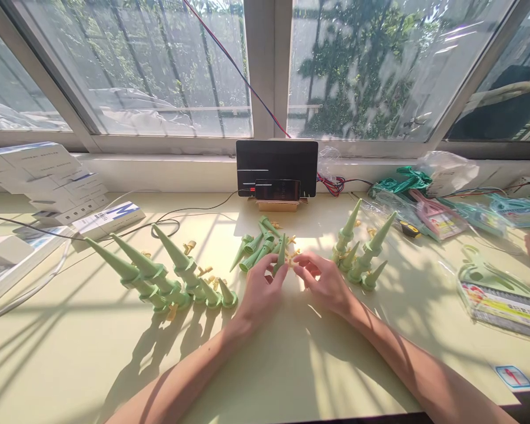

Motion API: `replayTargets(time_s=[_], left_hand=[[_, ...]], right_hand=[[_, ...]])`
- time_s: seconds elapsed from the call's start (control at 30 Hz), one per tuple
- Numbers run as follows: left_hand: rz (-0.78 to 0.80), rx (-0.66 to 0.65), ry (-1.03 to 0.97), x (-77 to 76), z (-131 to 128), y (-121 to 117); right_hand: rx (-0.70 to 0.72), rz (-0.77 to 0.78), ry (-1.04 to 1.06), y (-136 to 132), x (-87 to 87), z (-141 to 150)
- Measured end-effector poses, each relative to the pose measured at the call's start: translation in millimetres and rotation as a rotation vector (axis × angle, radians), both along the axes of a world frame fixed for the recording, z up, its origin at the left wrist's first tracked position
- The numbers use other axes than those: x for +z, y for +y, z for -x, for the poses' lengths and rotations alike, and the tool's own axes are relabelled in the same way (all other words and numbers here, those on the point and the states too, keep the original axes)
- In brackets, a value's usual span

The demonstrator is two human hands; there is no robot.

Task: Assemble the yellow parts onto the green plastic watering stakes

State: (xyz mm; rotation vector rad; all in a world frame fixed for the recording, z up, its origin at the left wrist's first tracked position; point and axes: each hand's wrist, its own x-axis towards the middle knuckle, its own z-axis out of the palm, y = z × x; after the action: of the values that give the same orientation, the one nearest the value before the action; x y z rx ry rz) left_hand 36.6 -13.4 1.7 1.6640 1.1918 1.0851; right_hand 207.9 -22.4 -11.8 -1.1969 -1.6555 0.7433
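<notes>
From here I see the left hand (262, 285) closed around a smooth, pointed green cone (281, 250), thumb and fingers bent, its tip upward. Just beside it, the right hand (324, 282) is nearly closed, fingertips at the small, knobbly yellow pieces (291, 259); I can't tell whether it grips one. Beyond the left hand lies a loose pile of hollow green tubes (256, 247) (they look like matte plastic to me). Left of that hand, ringed green spires (176, 259) lean with yellow bits among them; right of the right hand stand similar spiky towers (375, 241). Ahead of both hands, a glossy black tablet (276, 159) stands upright.
</notes>
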Motion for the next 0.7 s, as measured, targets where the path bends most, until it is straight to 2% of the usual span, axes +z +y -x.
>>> replayTargets(time_s=[0.17,0.4,0.7], left_hand=[[0.004,0.005,0.001,0.2,-0.6,0.6],[0.006,-0.006,-0.006,0.8,-2.1,-1.0],[0.033,-0.002,-0.015,2.3,-0.7,-1.5]], right_hand=[[0.010,-0.031,-0.011,1.6,-2.9,-0.9],[0.018,-0.005,-0.069,0.6,2.0,0.4],[0.020,-0.031,0.001,1.3,-3.2,-1.8]])
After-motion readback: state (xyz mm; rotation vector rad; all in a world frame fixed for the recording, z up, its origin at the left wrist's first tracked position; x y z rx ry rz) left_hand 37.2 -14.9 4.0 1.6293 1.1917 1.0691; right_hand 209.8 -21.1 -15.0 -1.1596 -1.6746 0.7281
